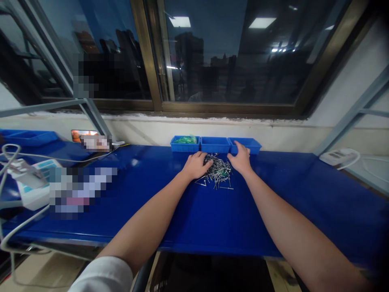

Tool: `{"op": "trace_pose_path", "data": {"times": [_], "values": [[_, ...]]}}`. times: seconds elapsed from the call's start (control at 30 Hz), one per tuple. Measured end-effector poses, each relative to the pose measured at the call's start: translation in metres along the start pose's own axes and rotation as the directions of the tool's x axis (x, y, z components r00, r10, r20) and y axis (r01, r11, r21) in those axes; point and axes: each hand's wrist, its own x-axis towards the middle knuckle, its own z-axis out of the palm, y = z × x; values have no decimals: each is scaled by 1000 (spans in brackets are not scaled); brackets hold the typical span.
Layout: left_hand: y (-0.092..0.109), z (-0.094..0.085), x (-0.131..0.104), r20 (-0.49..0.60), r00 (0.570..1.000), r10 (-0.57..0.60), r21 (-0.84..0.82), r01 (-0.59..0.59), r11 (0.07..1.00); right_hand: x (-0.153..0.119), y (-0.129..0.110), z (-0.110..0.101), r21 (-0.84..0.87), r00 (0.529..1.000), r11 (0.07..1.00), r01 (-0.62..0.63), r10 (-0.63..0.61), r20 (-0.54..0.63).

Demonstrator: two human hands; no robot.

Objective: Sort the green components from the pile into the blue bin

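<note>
We locate the pile of metal pins on the blue desk, between the two hands and in front of the row of bins. The left grip is the nearer: it lies against the pile's left edge, so from it the pins extend to the right. The right grip stands beyond the pile's right side, its fingers reaching over the front of the right bin. We note no common long axis; the pins point in many directions. One loose pin at the near edge lies crosswise, left to right.

State of grips: the right is released, thumb and forefinger spread apart. The left is bent over the pins, and we cannot tell whether it grasps any, as its palm is hidden.

Limits of view: we cannot identify the small green item among the pins. The left bin contains green material, unclear in form. The right hand partly masks the right bin's interior.
</note>
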Motion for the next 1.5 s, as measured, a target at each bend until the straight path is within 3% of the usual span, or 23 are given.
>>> {"op": "trace_pose_path", "data": {"times": [0.1,0.2,0.3,0.7,0.87,1.03,1.13,1.37,1.5], "values": [[0,0,-2,66,998,9,17,-10,1000,-7,-7,3,-44,982,994,96,-87,170],[0,2,-4,127,992,24,31,-28,999,-15,-14,7,-114,922,982,147,-95,376],[0,3,-4,192,981,39,17,-43,999,-19,-20,11,-123,895,977,175,-106,434],[-3,4,-3,253,967,43,-12,-42,999,-18,-26,8,182,926,961,210,-255,278],[-1,3,-2,135,989,52,-7,-52,999,-12,-21,6,478,966,878,-33,-95,242],[4,-4,-1,-27,992,127,-25,-127,992,-13,-22,9,676,927,700,-229,-56,372],[6,-7,0,-79,984,161,-19,-163,986,-15,-26,11,687,920,684,-244,-61,387],[6,-8,1,-183,966,182,-37,-192,981,-15,-33,2,544,945,834,-91,-100,311],[6,-8,1,-176,967,182,-19,-188,982,-16,-33,3,539,947,839,-73,-112,302]]}}
